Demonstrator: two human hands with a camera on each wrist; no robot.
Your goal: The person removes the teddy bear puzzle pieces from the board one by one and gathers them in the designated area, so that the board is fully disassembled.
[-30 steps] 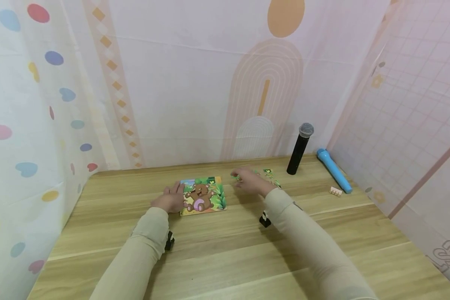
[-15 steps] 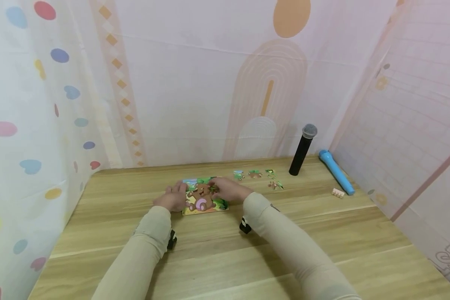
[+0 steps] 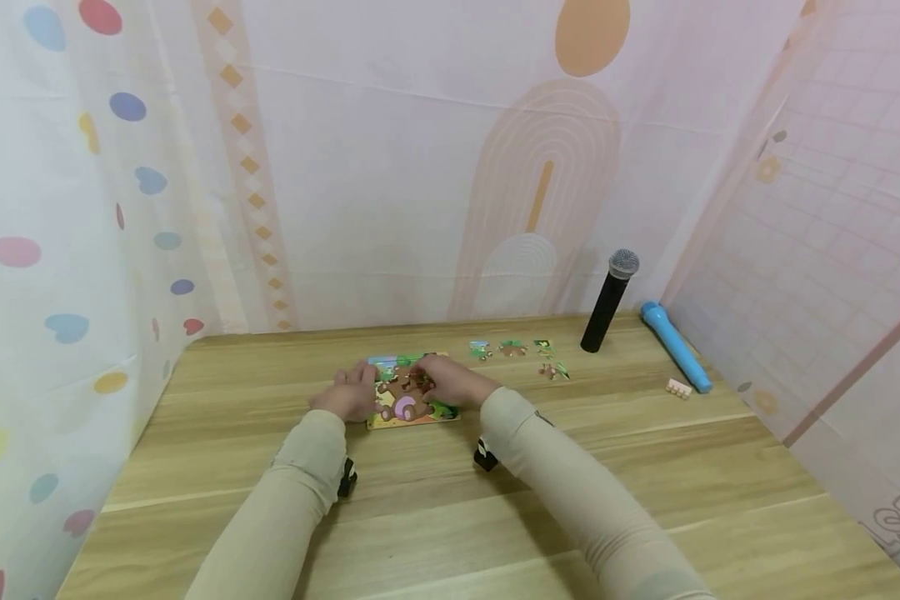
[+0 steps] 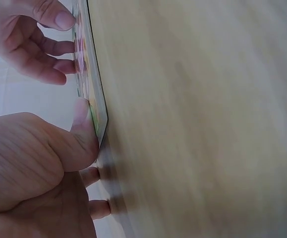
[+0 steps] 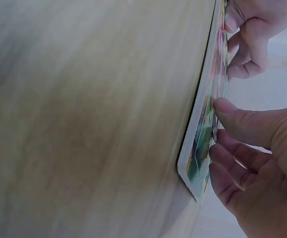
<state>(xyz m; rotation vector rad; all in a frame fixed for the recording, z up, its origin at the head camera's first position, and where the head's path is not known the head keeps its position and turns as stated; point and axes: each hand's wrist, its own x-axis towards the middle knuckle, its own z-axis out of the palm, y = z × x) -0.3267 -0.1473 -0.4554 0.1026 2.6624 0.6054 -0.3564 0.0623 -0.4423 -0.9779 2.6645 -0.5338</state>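
A flat puzzle board (image 3: 397,419) with a brown bear picture lies on the table. At its left edge is my left hand (image 3: 347,393); the thumb (image 4: 85,136) presses on the board's near corner while two fingertips (image 4: 101,209) rest on the table beside it. My right hand (image 3: 450,382) reaches over the board's right part. Its thumb (image 5: 227,107) and fingers (image 5: 227,158) pinch a small puzzle piece (image 5: 215,133) low against the picture, mostly hidden by the hand. Several loose puzzle pieces (image 3: 512,348) lie behind and to the right of the board.
A black microphone (image 3: 607,308) stands upright at the back right of the wooden table (image 3: 420,517). Beside it lie a blue toy microphone (image 3: 677,348) and a small pale pink block (image 3: 678,388). A patterned cloth (image 3: 360,183) hangs behind the table.
My right hand has come left from the loose pieces to the board, bringing a puzzle piece, and has settled over the bear picture. My left hand keeps its place at the board's edge.
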